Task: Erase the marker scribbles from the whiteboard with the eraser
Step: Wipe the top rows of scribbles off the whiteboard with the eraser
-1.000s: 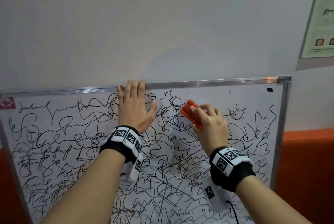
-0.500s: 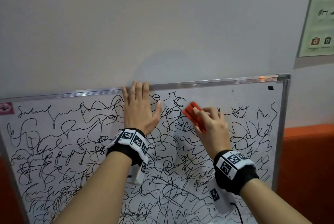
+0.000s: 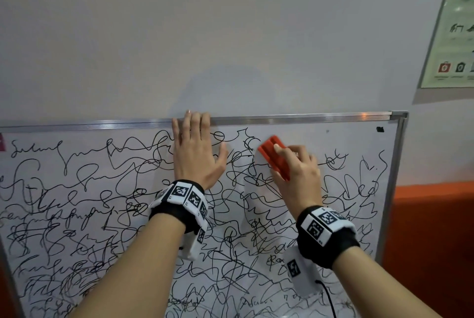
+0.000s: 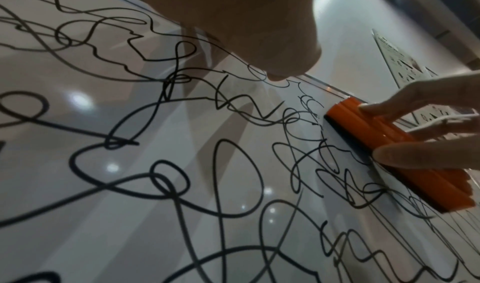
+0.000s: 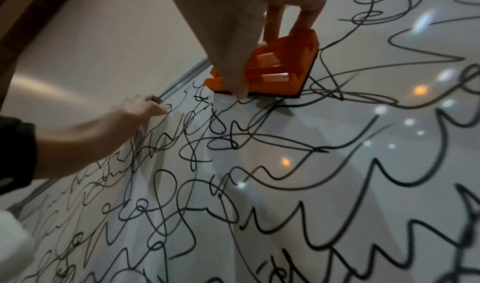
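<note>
A whiteboard (image 3: pixel 359 143) with a silver frame hangs on the wall, covered in black marker scribbles (image 3: pixel 77 202). My right hand (image 3: pixel 295 171) grips an orange eraser (image 3: pixel 272 153) and holds its dark felt flat against the board near the top, right of centre. The eraser (image 4: pixel 405 152) lies tilted, with thumb and fingers pinching its sides (image 5: pixel 272 67). A small wiped patch shows just under it. My left hand (image 3: pixel 195 153) lies flat on the board with straight fingers, their tips at the top frame, left of the eraser.
A poster (image 3: pixel 454 25) hangs on the wall at the upper right. An orange surface (image 3: pixel 433 228) sits right of the board's frame. A small black mark (image 3: pixel 379 129) is near the board's top right corner. A cable (image 3: pixel 328 299) trails from my right wrist.
My right hand has slid the eraser a little up the board toward the top frame. The left hand has kept flat in the same spot.
</note>
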Action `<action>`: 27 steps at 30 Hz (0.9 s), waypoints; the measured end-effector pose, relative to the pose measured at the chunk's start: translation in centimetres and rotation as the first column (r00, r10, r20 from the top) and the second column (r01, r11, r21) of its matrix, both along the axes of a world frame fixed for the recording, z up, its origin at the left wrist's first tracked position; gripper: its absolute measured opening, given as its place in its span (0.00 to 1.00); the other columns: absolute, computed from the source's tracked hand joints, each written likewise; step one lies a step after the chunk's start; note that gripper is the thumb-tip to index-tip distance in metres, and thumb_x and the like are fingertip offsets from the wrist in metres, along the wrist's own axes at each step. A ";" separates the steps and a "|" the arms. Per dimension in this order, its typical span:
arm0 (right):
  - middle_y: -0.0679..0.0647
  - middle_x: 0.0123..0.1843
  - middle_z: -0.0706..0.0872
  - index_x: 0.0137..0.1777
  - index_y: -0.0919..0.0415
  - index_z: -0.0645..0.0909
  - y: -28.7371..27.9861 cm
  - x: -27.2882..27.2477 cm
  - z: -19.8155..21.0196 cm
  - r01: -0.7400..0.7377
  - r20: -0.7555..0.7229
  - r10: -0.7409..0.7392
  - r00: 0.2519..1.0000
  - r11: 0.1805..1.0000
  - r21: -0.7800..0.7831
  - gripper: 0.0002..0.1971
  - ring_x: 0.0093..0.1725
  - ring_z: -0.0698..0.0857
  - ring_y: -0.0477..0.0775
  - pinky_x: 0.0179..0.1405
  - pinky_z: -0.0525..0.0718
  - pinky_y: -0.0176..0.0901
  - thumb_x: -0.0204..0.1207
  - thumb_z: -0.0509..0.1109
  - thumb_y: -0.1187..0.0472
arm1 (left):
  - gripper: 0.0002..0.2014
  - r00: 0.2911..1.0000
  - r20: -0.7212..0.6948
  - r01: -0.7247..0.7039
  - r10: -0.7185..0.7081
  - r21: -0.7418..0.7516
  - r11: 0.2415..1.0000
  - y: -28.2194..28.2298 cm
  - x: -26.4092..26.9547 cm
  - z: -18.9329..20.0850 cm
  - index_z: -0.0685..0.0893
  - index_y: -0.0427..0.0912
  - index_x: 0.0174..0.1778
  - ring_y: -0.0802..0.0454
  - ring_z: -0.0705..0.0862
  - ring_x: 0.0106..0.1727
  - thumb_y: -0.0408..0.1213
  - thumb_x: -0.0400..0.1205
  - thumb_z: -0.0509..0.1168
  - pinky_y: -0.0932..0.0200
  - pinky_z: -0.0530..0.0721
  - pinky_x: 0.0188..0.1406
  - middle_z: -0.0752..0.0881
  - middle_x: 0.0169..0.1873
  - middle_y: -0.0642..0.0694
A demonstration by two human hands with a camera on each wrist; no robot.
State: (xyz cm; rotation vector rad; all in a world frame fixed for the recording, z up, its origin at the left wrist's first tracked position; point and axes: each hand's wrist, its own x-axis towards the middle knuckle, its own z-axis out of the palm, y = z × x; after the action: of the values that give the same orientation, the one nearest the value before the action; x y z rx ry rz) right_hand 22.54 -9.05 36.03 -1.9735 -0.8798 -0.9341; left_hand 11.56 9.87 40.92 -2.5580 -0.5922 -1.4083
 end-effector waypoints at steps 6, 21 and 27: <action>0.53 0.62 0.82 0.65 0.53 0.82 -0.7 0.8 -1.1 -0.032 0.089 0.039 0.995 0.996 -0.081 0.29 0.53 0.80 0.64 0.47 0.82 0.61 0.64 0.84 0.65 | 0.36 1.000 0.024 -0.019 0.019 -0.028 0.999 -0.7 0.3 0.0 0.67 0.35 0.80 0.38 0.58 0.85 0.56 0.81 0.51 0.35 0.48 0.86 0.70 0.78 0.37; 0.54 0.60 0.84 0.65 0.54 0.85 -0.3 1.9 1.6 -0.105 0.185 0.117 0.976 0.992 -0.073 0.29 0.47 0.80 0.65 0.42 0.79 0.57 0.62 0.85 0.66 | 0.39 0.995 -0.033 -0.095 0.093 -0.074 0.993 -1.2 0.1 0.3 0.63 0.37 0.82 0.41 0.53 0.87 0.59 0.78 0.47 0.39 0.43 0.87 0.65 0.82 0.39; 0.52 0.57 0.85 0.62 0.52 0.86 -0.8 1.9 0.5 -0.112 0.237 0.137 0.962 0.987 -0.115 0.27 0.45 0.79 0.63 0.39 0.76 0.52 0.61 0.85 0.65 | 0.40 0.998 -0.052 -0.041 0.033 -0.157 0.987 -1.5 -0.6 1.0 0.62 0.40 0.83 0.46 0.48 0.88 0.60 0.77 0.43 0.42 0.42 0.87 0.62 0.83 0.43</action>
State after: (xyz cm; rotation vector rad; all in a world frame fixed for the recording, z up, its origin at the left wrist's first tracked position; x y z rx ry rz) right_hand 24.48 -9.82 36.52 -1.8869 -1.1970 -1.0932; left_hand 10.98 8.38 41.91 -2.6790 -0.7686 -1.3320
